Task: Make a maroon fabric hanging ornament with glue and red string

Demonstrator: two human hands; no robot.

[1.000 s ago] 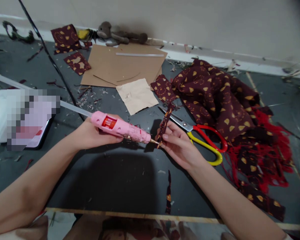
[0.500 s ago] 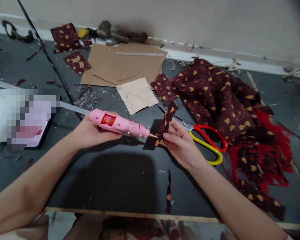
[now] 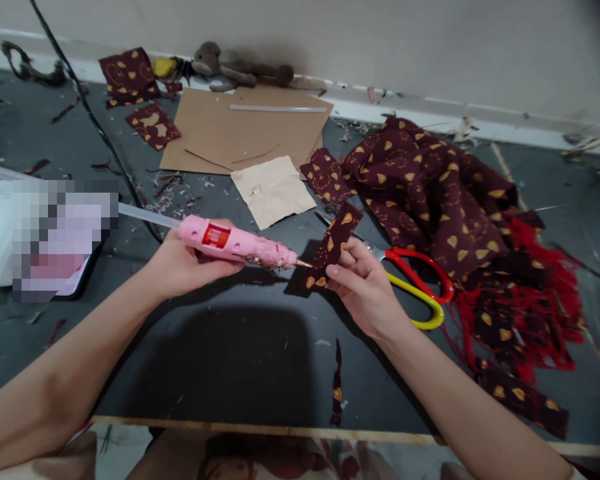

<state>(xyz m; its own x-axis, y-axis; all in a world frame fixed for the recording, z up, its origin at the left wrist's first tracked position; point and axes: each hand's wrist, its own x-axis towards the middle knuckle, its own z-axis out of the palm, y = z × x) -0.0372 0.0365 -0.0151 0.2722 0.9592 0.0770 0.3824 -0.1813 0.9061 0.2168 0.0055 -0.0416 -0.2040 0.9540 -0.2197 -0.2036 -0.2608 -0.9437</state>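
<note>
Above the tabletop [image 3: 220,360], between its front and back edges, a glue gun [image 3: 235,245] is gripped in the left hand [image 3: 180,268], its nozzle [image 3: 303,264] pointed at the edge of a cloth strip [image 3: 331,245] pinched in the right hand [image 3: 364,287]. Scissors [image 3: 396,256] are partly covered by that hand. On the phone [image 3: 75,240], any writing is blurred beyond reading.
</note>
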